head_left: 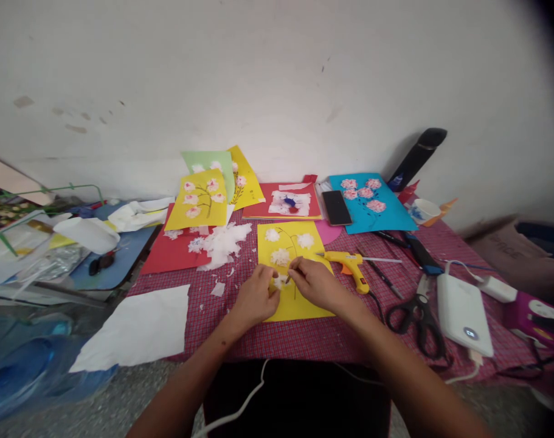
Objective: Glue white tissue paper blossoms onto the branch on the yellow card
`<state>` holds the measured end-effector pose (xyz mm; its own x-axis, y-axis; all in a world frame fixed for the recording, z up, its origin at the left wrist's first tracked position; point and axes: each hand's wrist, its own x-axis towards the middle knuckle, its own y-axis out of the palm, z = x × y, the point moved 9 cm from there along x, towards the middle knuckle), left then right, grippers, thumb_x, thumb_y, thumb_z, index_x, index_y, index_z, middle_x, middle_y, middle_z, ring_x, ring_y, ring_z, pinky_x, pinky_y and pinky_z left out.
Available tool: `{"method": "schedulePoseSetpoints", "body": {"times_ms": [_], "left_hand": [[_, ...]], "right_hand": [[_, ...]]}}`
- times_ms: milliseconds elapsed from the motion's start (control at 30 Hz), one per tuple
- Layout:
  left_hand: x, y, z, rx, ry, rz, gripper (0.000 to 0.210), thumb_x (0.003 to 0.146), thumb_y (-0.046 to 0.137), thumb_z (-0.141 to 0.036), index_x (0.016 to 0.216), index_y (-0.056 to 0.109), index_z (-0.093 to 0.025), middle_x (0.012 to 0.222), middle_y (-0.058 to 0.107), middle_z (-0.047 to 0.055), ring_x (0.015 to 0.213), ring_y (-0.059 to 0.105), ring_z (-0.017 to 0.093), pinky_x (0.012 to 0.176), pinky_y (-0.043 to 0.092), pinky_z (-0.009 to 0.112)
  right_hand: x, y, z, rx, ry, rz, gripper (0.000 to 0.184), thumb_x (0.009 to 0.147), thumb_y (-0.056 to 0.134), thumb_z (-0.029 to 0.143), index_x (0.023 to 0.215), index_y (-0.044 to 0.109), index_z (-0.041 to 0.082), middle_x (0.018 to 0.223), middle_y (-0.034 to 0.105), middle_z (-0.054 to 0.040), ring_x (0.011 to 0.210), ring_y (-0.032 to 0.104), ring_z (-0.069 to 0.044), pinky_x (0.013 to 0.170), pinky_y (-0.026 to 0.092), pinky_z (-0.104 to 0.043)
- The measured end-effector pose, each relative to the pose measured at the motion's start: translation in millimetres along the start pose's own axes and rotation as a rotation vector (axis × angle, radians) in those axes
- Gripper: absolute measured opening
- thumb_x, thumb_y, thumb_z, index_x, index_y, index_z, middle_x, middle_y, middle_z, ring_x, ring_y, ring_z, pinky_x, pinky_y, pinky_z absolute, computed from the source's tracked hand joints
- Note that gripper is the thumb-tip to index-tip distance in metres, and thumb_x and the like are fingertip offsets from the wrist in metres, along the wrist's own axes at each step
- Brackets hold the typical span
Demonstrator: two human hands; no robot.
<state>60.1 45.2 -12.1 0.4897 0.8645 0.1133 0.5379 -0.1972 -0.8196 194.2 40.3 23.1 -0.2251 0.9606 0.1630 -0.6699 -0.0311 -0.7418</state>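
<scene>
A yellow sheet [320, 307] lies in front of me with a drawn branch and several white crumpled-paper flowers [280, 257] on it. My left hand [257, 296] rests at its left side, fingers curled, thumb and forefinger at the edges of the lowest paper flower [279, 281]. My right hand [317, 283] pinches a thin dark stick [288, 279], its tip at that same flower. The stick's other end is hidden by the hand. A yellow glue gun [349, 266] lies just right of the sheet.
Torn white paper [226, 243] and scraps lie to the left, near a white sheet [144, 325]. Finished-looking flower cards [199, 198] and a phone [337, 208] are at the back. Black scissors [418, 322] and a white power bank [464, 313] lie right.
</scene>
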Motion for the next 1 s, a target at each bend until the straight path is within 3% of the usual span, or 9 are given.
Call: {"method": "schedulePoseSetpoints", "body": {"times_ms": [1000], "left_hand": [[3.0,4.4,-3.4,0.091,0.035,0.028,0.021,0.087,0.055,-0.023,0.108,0.050,-0.021,0.108,0.054,0.005,0.091,0.058,0.020,0.077,0.047,0.033]], "right_hand": [[-3.5,-5.5,-4.1,0.046,0.009,-0.071,0.011,0.094,0.054,0.021,0.087,0.063,0.020,0.080,0.069,-0.0035,0.072,0.063,-0.018,0.068,0.045,-0.027]]}}
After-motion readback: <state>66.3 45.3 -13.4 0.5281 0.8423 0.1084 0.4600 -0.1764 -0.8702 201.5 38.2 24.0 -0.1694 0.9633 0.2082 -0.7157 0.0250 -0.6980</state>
